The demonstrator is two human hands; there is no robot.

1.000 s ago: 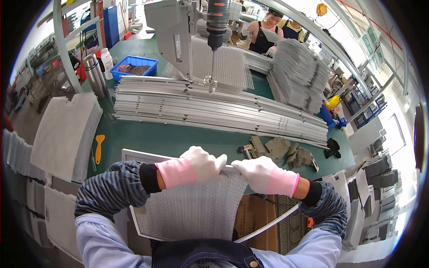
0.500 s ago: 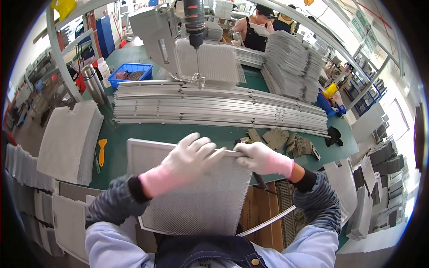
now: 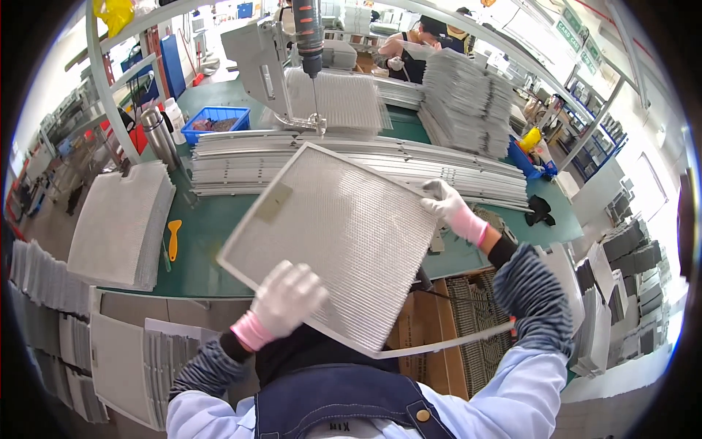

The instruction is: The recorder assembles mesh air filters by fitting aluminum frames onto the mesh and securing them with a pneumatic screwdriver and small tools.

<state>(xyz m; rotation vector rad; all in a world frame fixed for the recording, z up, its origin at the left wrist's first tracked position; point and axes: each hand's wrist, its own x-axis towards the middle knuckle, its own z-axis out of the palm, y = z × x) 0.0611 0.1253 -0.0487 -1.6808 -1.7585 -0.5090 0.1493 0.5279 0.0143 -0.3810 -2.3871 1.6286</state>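
A square, silver-grey mesh filter panel (image 3: 344, 234) is tilted cornerwise in front of me, over the bench's near edge. Thin pale framing runs along its upper edges. My right hand (image 3: 447, 207), in a white glove with a pink cuff, is closed on the panel's right corner. At the lower-left edge my left hand (image 3: 287, 298), gloved alike, lies against the panel; motion blurs its fingers, so its grip is unclear. From the panel's bottom corner a narrow pale frame strip (image 3: 453, 340) sticks out to the right, its far end near my right forearm.
Long metal strips (image 3: 241, 164) lie across the green bench (image 3: 197, 241) behind the panel. A drill-like tool (image 3: 309, 44) hangs above. Mesh sheets are stacked left (image 3: 117, 227) and back right (image 3: 457, 102). A yellow scraper (image 3: 174, 240) lies left; a co-worker (image 3: 417, 55) stands beyond.
The panel has turned cornerwise and moved up over the bench. My left hand has dropped from its top edge to the lower-left edge. My right hand has moved slightly right and up.
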